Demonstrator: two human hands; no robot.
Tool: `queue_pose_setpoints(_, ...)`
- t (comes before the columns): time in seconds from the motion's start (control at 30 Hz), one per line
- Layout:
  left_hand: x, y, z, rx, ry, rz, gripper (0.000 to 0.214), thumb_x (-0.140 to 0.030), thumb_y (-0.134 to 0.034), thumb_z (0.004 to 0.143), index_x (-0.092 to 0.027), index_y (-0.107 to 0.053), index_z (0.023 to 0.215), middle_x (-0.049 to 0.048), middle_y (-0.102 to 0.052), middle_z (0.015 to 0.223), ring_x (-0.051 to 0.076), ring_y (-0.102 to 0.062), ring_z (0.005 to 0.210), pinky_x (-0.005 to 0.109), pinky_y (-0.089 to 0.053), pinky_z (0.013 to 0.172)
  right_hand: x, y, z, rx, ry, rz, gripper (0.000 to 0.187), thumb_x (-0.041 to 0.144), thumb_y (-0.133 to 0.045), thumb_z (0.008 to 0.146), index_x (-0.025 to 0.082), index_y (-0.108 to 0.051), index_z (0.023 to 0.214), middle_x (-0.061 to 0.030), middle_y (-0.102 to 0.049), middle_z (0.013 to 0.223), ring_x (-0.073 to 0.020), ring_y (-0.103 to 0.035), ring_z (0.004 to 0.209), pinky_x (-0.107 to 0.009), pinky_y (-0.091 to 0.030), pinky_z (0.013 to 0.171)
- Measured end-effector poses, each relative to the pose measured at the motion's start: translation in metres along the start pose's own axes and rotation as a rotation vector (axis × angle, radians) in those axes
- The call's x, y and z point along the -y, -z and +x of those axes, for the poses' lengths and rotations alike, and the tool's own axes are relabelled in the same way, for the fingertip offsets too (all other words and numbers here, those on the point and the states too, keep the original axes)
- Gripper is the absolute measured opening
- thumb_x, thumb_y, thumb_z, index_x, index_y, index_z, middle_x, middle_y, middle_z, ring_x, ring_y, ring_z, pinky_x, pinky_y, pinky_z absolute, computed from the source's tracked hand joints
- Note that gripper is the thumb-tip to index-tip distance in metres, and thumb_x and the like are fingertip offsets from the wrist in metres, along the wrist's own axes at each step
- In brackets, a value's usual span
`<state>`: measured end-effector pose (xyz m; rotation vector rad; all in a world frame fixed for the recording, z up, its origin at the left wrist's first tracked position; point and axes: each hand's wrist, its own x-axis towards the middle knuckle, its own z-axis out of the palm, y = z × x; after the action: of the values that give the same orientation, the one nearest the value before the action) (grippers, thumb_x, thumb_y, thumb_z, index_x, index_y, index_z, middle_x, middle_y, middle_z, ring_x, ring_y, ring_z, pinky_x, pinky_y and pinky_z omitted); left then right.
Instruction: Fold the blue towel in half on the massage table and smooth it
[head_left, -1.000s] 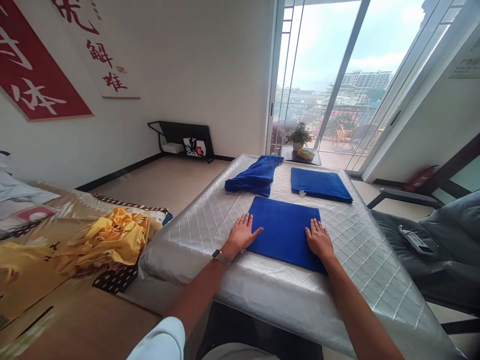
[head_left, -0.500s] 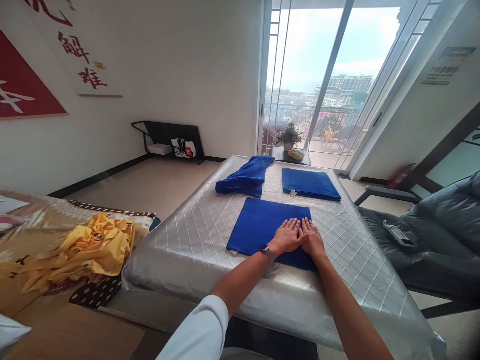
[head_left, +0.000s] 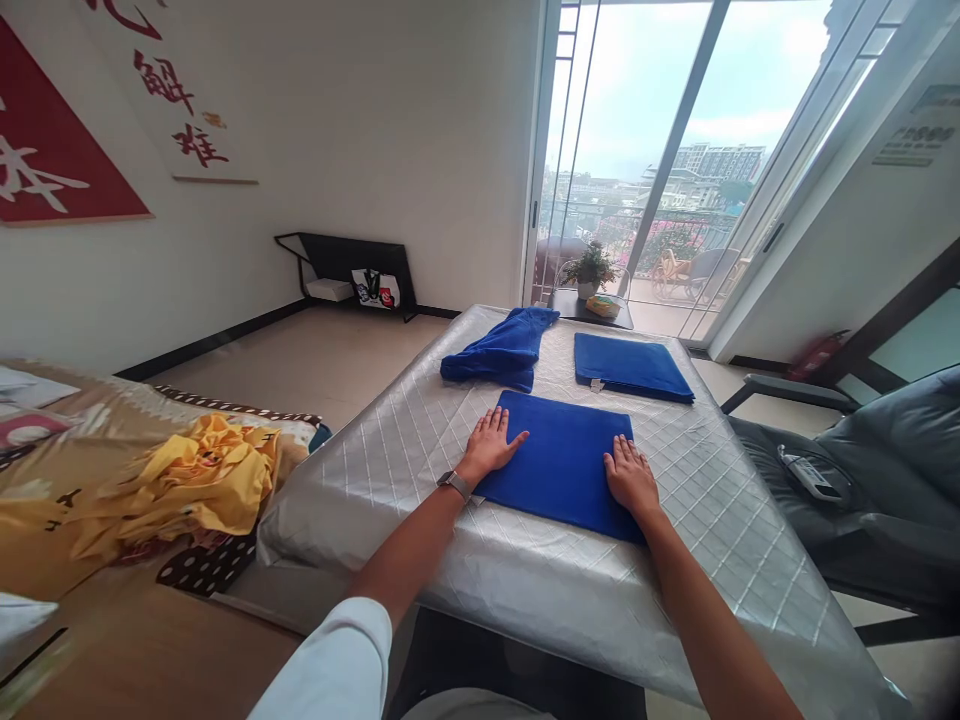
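A folded blue towel (head_left: 562, 455) lies flat near the front of a table with a silver quilted cover (head_left: 390, 470). My left hand (head_left: 491, 442) rests flat on the towel's left edge, fingers stretched out. My right hand (head_left: 630, 475) lies flat on its right edge, fingers together and extended. Behind it, a second folded blue towel (head_left: 631, 366) lies at the back right. A crumpled blue towel (head_left: 501, 350) sits at the back left.
A bed with a yellow garment (head_left: 187, 485) stands at the left. A grey recliner chair (head_left: 870, 490) with a remote (head_left: 808, 472) is at the right. A small table with a potted plant (head_left: 592, 270) stands by the glass balcony door. A black rack (head_left: 352, 270) is against the far wall.
Half a second ago both hands lay together at the towel's right side. My left hand has since slid back left to the towel's left edge. The right hand has stayed on the right edge.
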<state>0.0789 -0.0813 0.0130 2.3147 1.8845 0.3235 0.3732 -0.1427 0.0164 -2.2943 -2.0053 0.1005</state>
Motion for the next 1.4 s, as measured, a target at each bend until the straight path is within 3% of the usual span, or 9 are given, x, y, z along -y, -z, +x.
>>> queue_pose_setpoints(0.23,-0.001,0.0,-0.003,-0.038,0.01,-0.021,0.095,-0.075,-0.011,0.095,-0.004,-0.026,0.158,0.0173,-0.023,0.166,0.03,-0.019,0.154,0.044,-0.015,0.125,0.0,0.013,0.004,0.074,0.011,-0.082,0.065,0.038,-0.017,0.102,0.008,-0.025,0.159,-0.0082,-0.022,0.167,-0.0236,-0.021,0.153,-0.045,-0.015,0.124)
queue_pose_setpoints(0.33,-0.002,0.0,-0.003,-0.043,0.009,-0.026,0.096,-0.076,-0.013,0.094,-0.005,-0.028,0.157,0.0178,-0.025,0.165,0.03,-0.021,0.153,0.044,-0.016,0.125,0.001,0.025,0.017,0.095,0.028,-0.113,0.063,0.037,-0.019,0.102,0.008,-0.035,0.156,-0.0112,-0.033,0.163,-0.0255,-0.03,0.149,-0.049,-0.015,0.123)
queue_pose_setpoints(0.43,0.0,-0.002,-0.002,-0.054,0.011,-0.021,0.096,-0.076,-0.012,0.094,-0.005,-0.027,0.158,0.0173,-0.025,0.165,0.03,-0.021,0.153,0.044,-0.016,0.125,0.001,0.031,0.037,0.071,0.033,-0.091,0.064,0.038,-0.018,0.102,0.007,-0.035,0.156,-0.012,-0.033,0.163,-0.0244,-0.027,0.151,-0.045,-0.015,0.123)
queue_pose_setpoints(0.63,0.002,-0.005,0.0,-0.044,0.018,0.007,0.097,-0.075,-0.01,0.095,-0.004,-0.027,0.158,0.0176,-0.023,0.165,0.029,-0.021,0.153,0.041,-0.016,0.126,-0.008,0.013,0.066,0.065,-0.011,-0.008,0.07,0.045,-0.014,0.103,0.006,-0.021,0.16,-0.0091,-0.018,0.168,-0.0211,-0.013,0.155,-0.039,-0.012,0.125)
queue_pose_setpoints(0.8,0.002,-0.004,-0.001,-0.039,0.014,0.042,0.094,-0.075,-0.012,0.096,-0.007,-0.028,0.158,0.0157,-0.026,0.165,0.028,-0.022,0.153,0.042,-0.017,0.125,-0.014,-0.001,0.069,0.042,-0.013,0.02,0.071,0.047,-0.013,0.103,0.007,-0.019,0.161,-0.0085,-0.017,0.169,-0.0193,-0.011,0.155,-0.037,-0.008,0.125)
queue_pose_setpoints(1.03,-0.001,0.005,-0.004,-0.05,0.046,0.158,0.092,-0.072,-0.012,0.098,-0.004,-0.028,0.157,0.0186,-0.027,0.164,0.028,-0.022,0.153,0.043,-0.016,0.125,-0.011,-0.001,0.07,0.056,-0.022,0.043,0.072,0.048,-0.013,0.102,0.007,-0.017,0.161,-0.0093,-0.015,0.169,-0.0194,-0.01,0.155,-0.038,-0.007,0.125)
queue_pose_setpoints(1.17,-0.039,0.004,0.0,-0.065,-0.084,0.195,0.09,-0.07,-0.011,0.099,-0.003,-0.032,0.156,0.0188,-0.029,0.163,0.029,-0.024,0.153,0.043,-0.016,0.126,-0.009,-0.001,0.07,0.06,-0.02,0.06,0.072,0.048,-0.014,0.102,0.007,-0.016,0.161,-0.0087,-0.014,0.169,-0.019,-0.008,0.155,-0.038,-0.007,0.125)
queue_pose_setpoints(1.3,-0.114,-0.013,0.022,-0.02,-0.365,0.123,0.083,-0.063,-0.008,0.102,-0.006,-0.037,0.154,0.016,-0.035,0.161,0.024,-0.027,0.152,0.04,-0.019,0.125,-0.009,-0.002,0.067,0.033,-0.015,0.068,0.071,0.046,-0.015,0.102,0.006,-0.019,0.16,-0.0093,-0.016,0.169,-0.0201,-0.011,0.155,-0.038,-0.008,0.125)
queue_pose_setpoints(1.4,-0.168,-0.032,0.047,-0.014,-0.497,0.037,0.078,-0.059,-0.008,0.104,-0.007,-0.037,0.154,0.0145,-0.036,0.161,0.022,-0.028,0.151,0.038,-0.02,0.125,-0.013,-0.003,0.064,0.024,0.018,0.023,0.065,0.037,-0.018,0.102,0.008,-0.02,0.161,-0.0081,-0.017,0.169,-0.0197,-0.011,0.155,-0.037,-0.009,0.125)
